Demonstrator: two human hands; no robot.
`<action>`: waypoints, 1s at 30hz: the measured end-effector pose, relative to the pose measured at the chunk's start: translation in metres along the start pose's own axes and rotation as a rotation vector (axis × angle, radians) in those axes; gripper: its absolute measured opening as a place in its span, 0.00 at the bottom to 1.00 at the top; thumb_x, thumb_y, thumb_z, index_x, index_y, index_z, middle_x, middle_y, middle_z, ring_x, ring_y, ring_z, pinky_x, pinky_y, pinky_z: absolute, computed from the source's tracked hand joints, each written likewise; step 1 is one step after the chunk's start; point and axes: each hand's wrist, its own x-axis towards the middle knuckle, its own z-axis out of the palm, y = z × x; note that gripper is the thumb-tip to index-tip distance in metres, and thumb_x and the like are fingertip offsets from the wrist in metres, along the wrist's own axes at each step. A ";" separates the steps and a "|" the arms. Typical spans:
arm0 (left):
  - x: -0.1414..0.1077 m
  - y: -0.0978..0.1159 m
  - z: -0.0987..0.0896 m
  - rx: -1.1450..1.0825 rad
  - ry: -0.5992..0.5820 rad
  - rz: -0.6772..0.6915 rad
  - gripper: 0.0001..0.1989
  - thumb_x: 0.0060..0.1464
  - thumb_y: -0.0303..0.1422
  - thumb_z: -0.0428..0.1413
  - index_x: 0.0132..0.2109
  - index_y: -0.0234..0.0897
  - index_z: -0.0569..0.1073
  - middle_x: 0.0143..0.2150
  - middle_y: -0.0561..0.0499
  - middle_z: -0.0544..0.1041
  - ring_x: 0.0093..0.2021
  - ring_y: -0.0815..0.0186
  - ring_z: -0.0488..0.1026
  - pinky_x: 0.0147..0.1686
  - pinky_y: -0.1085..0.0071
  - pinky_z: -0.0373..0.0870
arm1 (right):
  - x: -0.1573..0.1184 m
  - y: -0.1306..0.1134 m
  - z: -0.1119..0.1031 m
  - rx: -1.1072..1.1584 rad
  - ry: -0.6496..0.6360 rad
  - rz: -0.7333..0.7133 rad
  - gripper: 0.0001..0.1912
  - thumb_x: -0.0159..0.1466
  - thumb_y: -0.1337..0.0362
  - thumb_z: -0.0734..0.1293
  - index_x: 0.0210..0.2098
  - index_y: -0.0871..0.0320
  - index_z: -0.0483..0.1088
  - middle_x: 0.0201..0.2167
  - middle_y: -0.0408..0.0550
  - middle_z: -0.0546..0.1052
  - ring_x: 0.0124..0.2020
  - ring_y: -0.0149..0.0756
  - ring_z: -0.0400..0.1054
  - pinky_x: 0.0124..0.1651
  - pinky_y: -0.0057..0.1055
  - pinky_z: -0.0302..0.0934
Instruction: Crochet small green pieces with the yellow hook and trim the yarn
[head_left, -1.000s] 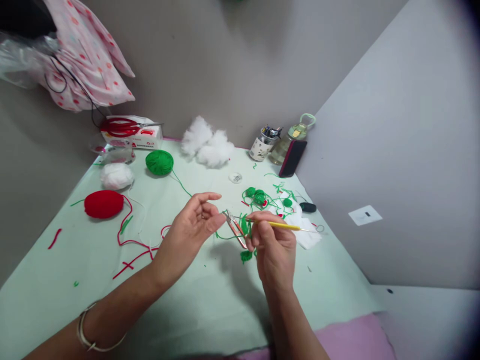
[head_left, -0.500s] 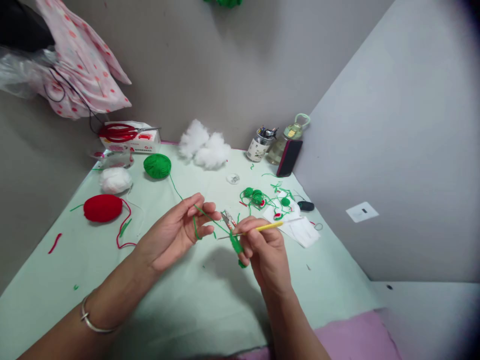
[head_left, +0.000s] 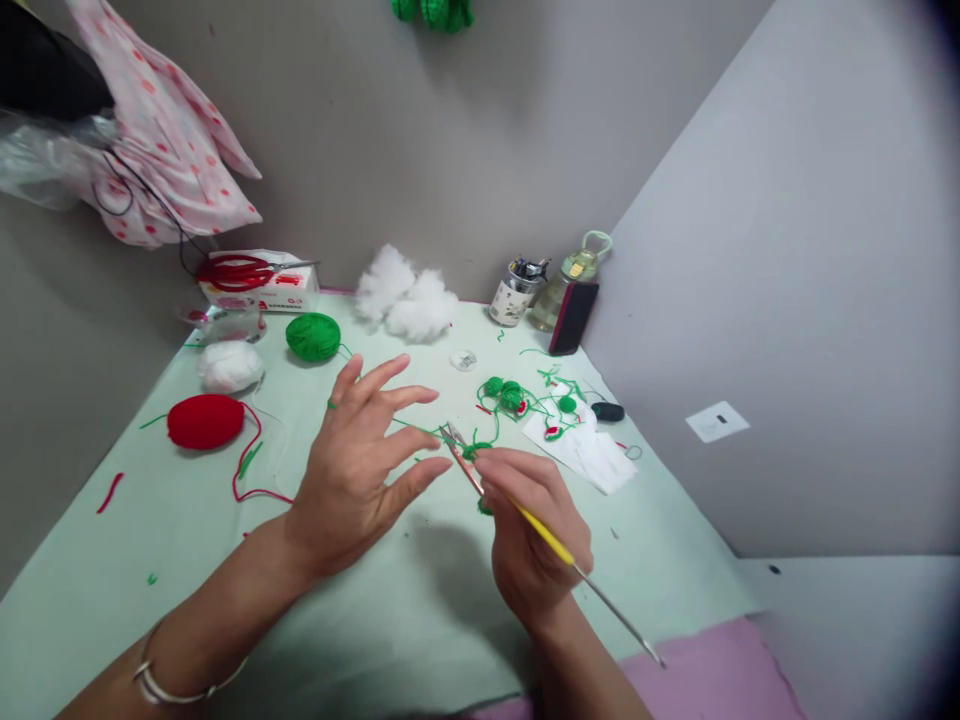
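Note:
My left hand (head_left: 356,470) is held over the table with its fingers spread apart. A strand of green yarn (head_left: 414,424) passes behind the fingers, and a bit of it rings one finger. Between the fingers of my right hand (head_left: 538,525) is a crochet hook (head_left: 551,537) with a yellow grip, its metal shaft pointing down to the right. A small green crocheted piece (head_left: 475,452) sits at my right fingertips, partly hidden by them. Thread snips (head_left: 466,466) lie just behind, between both hands.
A green yarn ball (head_left: 313,337), white yarn (head_left: 230,367) and red yarn (head_left: 205,422) lie left. White stuffing (head_left: 409,300), a pen cup (head_left: 511,302), a bottle (head_left: 550,300) and a phone (head_left: 575,318) line the back. Green scraps (head_left: 511,396) and white paper (head_left: 600,465) lie right.
My left hand has opened out and turned its back upward, the yarn slackening. The hook has swung in my right hand from nearly level to slanting down toward me.

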 end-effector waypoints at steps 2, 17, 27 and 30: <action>-0.003 0.005 0.008 -0.043 0.003 -0.117 0.14 0.57 0.39 0.64 0.51 0.45 0.81 0.52 0.44 0.79 0.64 0.47 0.65 0.70 0.45 0.47 | -0.002 0.000 0.002 -0.044 0.035 -0.021 0.22 0.65 0.79 0.67 0.51 0.49 0.77 0.42 0.49 0.82 0.38 0.35 0.78 0.34 0.31 0.76; -0.007 0.032 0.030 -0.955 0.068 -0.887 0.26 0.55 0.35 0.67 0.60 0.47 0.73 0.35 0.57 0.73 0.40 0.68 0.72 0.48 0.70 0.67 | -0.011 0.004 0.006 -0.141 0.030 -0.077 0.24 0.65 0.77 0.69 0.55 0.45 0.77 0.40 0.47 0.80 0.37 0.36 0.76 0.33 0.33 0.74; -0.001 0.020 0.020 -1.235 -0.108 -1.000 0.25 0.55 0.35 0.67 0.60 0.43 0.75 0.32 0.56 0.72 0.37 0.68 0.69 0.44 0.70 0.64 | -0.001 0.010 0.000 0.203 0.000 0.091 0.20 0.67 0.77 0.66 0.51 0.49 0.78 0.38 0.46 0.81 0.37 0.36 0.76 0.36 0.35 0.73; 0.000 0.015 0.016 -1.097 -0.099 -0.907 0.23 0.56 0.34 0.65 0.59 0.44 0.76 0.32 0.57 0.70 0.36 0.68 0.67 0.43 0.70 0.63 | 0.004 0.009 0.000 0.360 0.028 0.271 0.14 0.68 0.73 0.66 0.45 0.50 0.80 0.36 0.45 0.82 0.33 0.34 0.75 0.32 0.33 0.71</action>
